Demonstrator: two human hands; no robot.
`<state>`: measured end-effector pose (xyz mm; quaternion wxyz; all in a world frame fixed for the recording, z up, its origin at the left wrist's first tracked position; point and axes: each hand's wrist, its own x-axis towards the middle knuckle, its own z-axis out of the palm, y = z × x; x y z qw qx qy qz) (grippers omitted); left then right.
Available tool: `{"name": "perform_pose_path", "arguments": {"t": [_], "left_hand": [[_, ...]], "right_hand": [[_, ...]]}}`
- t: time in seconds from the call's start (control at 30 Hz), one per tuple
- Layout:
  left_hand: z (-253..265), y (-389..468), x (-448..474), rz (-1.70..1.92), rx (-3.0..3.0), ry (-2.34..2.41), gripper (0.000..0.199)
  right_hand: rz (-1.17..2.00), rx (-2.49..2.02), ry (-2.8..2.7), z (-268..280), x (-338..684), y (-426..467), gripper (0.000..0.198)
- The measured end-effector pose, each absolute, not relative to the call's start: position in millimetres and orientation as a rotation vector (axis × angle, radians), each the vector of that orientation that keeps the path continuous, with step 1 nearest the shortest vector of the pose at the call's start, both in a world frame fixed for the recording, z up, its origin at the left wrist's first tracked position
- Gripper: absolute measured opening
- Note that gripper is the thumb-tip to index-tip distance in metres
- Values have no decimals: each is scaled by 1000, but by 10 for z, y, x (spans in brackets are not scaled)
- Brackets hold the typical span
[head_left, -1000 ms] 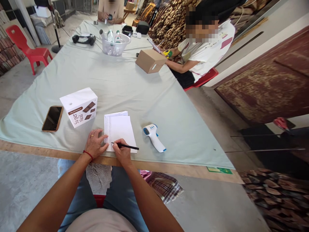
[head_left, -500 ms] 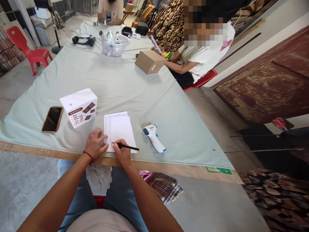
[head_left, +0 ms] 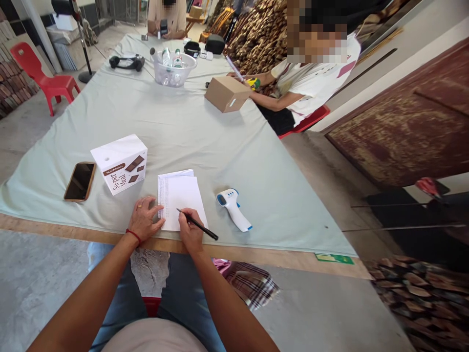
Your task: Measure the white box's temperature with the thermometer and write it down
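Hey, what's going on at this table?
Someone's right hand holds a black pen over white paper with small marks down its left side. The left hand rests at the paper's left edge. A phone and white box sit to the left, and a white-and-blue handheld device to the right.

Matt paper pad (head_left: 181,193), smooth plastic thermometer (head_left: 236,213)

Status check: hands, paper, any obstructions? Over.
Left hand at left edge of paper. Right hand gripping black pen over it. Infrared thermometer to the right, clear.
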<state>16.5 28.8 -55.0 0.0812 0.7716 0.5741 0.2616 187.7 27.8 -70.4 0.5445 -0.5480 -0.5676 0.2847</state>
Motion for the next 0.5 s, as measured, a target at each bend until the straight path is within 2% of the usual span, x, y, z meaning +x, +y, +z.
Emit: {"name": "perform_pose_path", "arguments": {"t": [0.2,0.37,0.43,0.5], "left_hand": [[-573,307,163,836,2247,1690,28],[-684,275,31,1232,1926,1727,10],[-727,279,-125,1429,1711,1857,15],[-733,326,-336,1576,1472,2048,29]], "right_hand": [[387,-1464,-1839,-699,2136,775,36],[184,-1555,-2057,-703,2357,994,55],[95,-1620,-2010,-690,2505,955,54],[-3,-1837,-1854,-668,2687,880,48]]}}
